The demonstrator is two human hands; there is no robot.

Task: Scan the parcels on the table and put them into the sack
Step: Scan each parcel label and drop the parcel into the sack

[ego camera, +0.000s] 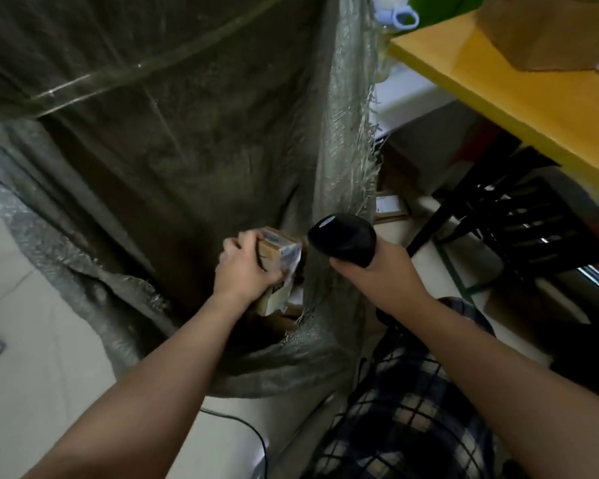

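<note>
My left hand (244,267) grips a small brown cardboard parcel (280,248) wrapped in clear tape, just inside the mouth of a big grey woven sack (173,150) that lies open in front of me. Another brown parcel (284,318) shows dimly lower in the sack. My right hand (377,267) holds a black barcode scanner (343,240) to the right of the sack's frayed edge (350,160), its head tilted toward the parcel.
A yellow table (519,91) stands at the upper right with a cardboard box (550,32) on it. Under it are a black crate (533,229) and more boxes (391,205). A black cable (253,433) runs over the pale floor.
</note>
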